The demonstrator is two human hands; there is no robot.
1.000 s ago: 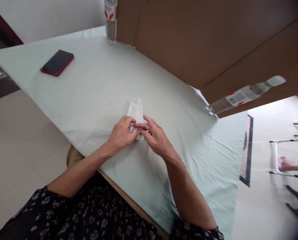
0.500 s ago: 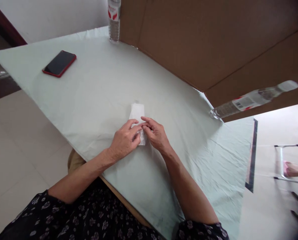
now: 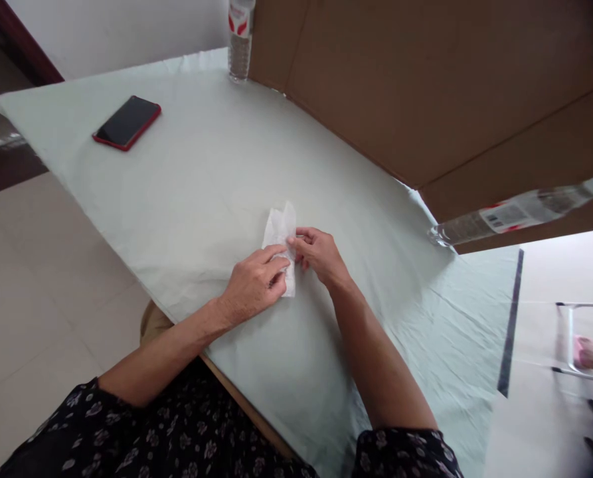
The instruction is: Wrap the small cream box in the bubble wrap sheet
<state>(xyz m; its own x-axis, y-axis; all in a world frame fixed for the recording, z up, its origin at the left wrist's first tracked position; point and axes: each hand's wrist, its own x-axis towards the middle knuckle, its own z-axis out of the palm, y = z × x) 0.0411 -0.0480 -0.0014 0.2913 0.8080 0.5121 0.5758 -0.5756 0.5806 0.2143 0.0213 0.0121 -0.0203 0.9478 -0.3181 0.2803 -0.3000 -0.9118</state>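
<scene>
A small, white, crinkled piece that looks like tissue or a thin packet (image 3: 279,226) lies on the cloth in front of me, its top edge uneven. My left hand (image 3: 257,277) rests over its lower left part, fingers bent and pressed onto it. From the other side, my right hand (image 3: 321,253) pinches its right edge between thumb and fingers. The left fingers cover part of the lower half, so I cannot tell exactly what it is.
A pale green cloth (image 3: 186,179) covers the table. A phone in a red case (image 3: 127,123) lies at the far left. Brown cardboard (image 3: 376,86) stands at the back, with a water bottle (image 3: 239,46) and another bottle (image 3: 505,216) by it. Someone's foot (image 3: 592,353) shows at right.
My right hand has moved slightly right, away from my left fingers, to the white piece's edge. The piece's top now stands up more crumpled. The whole view has shifted a little.
</scene>
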